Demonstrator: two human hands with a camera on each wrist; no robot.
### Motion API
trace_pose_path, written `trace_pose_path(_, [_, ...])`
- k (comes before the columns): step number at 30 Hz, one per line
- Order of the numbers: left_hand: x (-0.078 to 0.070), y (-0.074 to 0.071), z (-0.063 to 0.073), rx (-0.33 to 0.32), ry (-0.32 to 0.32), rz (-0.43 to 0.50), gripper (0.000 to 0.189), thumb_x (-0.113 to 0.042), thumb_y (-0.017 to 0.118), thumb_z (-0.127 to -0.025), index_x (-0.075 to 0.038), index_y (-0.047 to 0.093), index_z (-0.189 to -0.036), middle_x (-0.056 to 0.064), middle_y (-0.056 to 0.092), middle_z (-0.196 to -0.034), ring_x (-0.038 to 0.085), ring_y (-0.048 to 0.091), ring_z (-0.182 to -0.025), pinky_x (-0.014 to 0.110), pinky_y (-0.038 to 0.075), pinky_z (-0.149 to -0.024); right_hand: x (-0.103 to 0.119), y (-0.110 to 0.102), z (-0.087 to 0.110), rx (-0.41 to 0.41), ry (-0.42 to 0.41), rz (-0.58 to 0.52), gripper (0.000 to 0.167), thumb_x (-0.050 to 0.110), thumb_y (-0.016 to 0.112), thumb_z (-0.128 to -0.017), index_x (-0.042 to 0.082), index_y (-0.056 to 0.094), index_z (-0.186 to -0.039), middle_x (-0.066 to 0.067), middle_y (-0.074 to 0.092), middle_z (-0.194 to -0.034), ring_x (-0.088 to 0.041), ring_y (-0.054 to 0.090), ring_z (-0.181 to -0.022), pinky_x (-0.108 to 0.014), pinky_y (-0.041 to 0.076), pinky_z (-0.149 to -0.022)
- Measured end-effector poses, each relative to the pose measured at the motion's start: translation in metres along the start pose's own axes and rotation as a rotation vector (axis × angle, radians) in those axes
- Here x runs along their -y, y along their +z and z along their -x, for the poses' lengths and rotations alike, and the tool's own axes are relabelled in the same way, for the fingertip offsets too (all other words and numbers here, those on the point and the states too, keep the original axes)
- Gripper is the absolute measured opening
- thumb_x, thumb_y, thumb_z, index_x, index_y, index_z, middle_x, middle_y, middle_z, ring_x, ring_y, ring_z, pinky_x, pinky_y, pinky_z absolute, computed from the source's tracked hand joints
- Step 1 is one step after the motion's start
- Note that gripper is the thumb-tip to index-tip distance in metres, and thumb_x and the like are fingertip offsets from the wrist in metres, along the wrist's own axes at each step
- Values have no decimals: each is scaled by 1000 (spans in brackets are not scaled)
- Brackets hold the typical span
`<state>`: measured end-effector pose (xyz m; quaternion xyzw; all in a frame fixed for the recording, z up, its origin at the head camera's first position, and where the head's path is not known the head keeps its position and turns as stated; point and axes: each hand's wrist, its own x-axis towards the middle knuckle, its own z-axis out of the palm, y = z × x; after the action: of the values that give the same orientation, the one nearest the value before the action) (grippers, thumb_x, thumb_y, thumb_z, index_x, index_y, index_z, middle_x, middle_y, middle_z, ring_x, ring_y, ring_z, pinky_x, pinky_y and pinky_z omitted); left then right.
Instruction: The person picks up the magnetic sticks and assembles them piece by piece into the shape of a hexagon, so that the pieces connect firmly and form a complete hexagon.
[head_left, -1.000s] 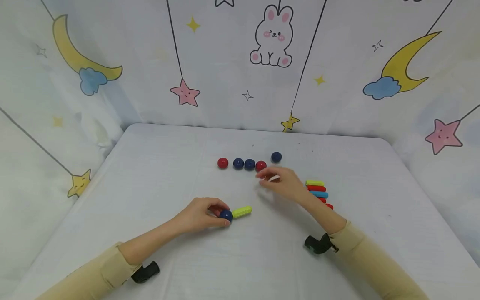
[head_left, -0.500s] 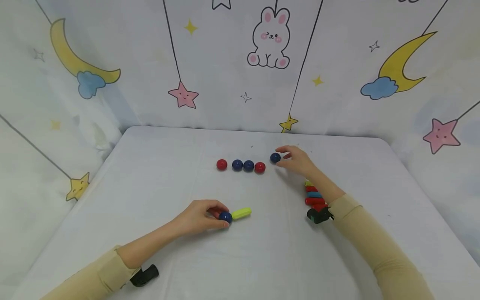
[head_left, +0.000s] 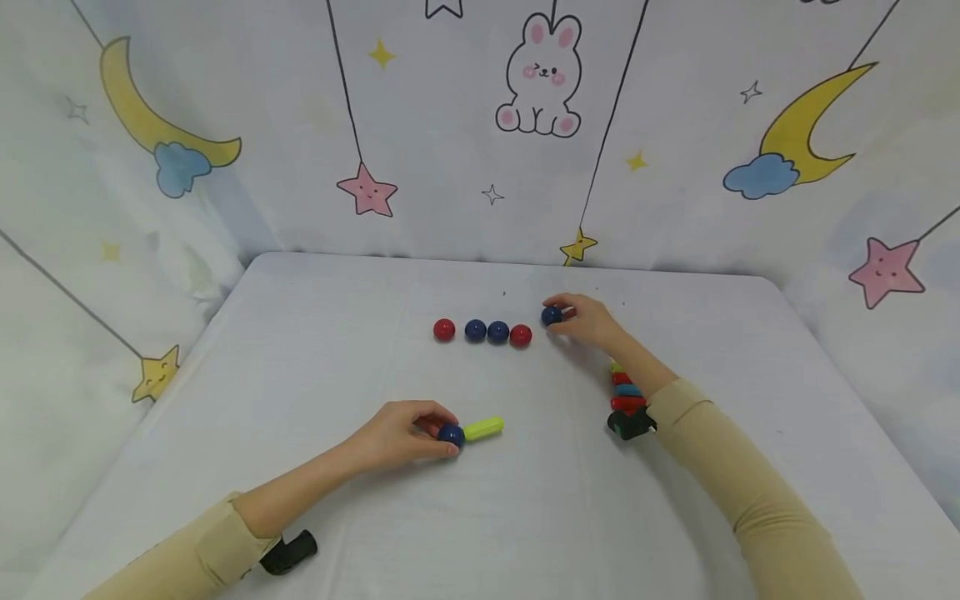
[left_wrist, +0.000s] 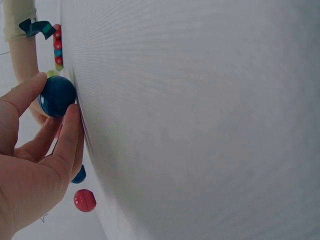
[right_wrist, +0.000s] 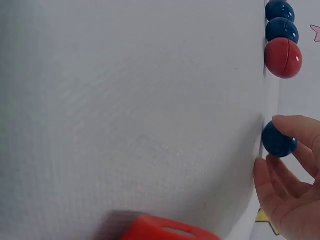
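My left hand [head_left: 405, 433] pinches a dark blue ball [head_left: 451, 435] on the white table between thumb and fingers. A yellow-green stick [head_left: 483, 429] lies against that ball, pointing right; whether they are joined I cannot tell. Farther back, my right hand [head_left: 591, 322] has its thumb and fingertips around a second dark blue ball [head_left: 551, 316]. In the right wrist view the thumb touches this ball [right_wrist: 278, 141] on one side and fingers on the other, close to the tabletop.
Left of the right hand, a red ball [head_left: 444, 330], two dark blue balls [head_left: 487, 332] and another red ball [head_left: 521, 336] form a row. Beneath the right forearm lie several coloured sticks [head_left: 627, 389], partly hidden. A patterned curtain [head_left: 450, 108] hangs behind the table [head_left: 337, 333].
My right hand has moved back and right, from near the row's red ball to the lone dark blue ball, and its fingers have closed around it. The left hand stays put.
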<state>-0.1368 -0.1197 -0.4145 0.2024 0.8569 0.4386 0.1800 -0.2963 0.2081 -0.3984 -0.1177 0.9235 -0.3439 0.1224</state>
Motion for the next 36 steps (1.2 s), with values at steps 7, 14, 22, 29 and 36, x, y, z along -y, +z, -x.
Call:
trace_pose_path(7, [0, 0, 0, 2, 5, -3, 34, -31, 79, -82, -14, 69, -110, -5, 62, -91, 14, 57, -86, 24, 50, -74, -3, 0, 9, -5, 1, -18, 46, 11, 68, -90, 5, 54, -133, -20, 53, -132, -36, 51, -118, -48, 46, -95])
trace_pose_path(14, [-1, 0, 0, 1, 8, -2, 34, -30, 79, -82, -13, 69, -110, -5, 62, -91, 14, 58, -85, 23, 50, -74, -8, 14, 33, 14, -52, -58, 44, 19, 72, -88, 9, 59, -129, -16, 58, -126, -33, 56, -113, -49, 45, -96])
trace_pose_path(22, [-2, 0, 0, 0, 2, 3, 33, -30, 79, -82, -13, 69, -109, -4, 62, -91, 14, 58, -86, 24, 50, -74, 11, 35, 64, 102, -86, -98, 42, 22, 76, -85, 11, 62, -124, -8, 63, -114, -25, 57, -103, -39, 49, -88])
trace_pose_path(29, [2, 1, -1, -9, 16, -11, 34, -31, 79, -82, -14, 69, -109, -5, 62, -90, 14, 58, -85, 24, 50, -74, 23, 53, 76, 169, -110, -103, 41, 24, 78, -84, 13, 63, -120, -1, 63, -102, -20, 57, -96, -31, 53, -80])
trace_pose_path(36, [2, 2, -2, -15, 22, -11, 34, -31, 79, -82, -13, 69, -109, -5, 62, -90, 13, 58, -84, 24, 50, -74, 33, 64, 83, 236, -120, -136, 40, 22, 79, -82, 13, 62, -118, 0, 61, -98, -19, 57, -93, -30, 53, -80])
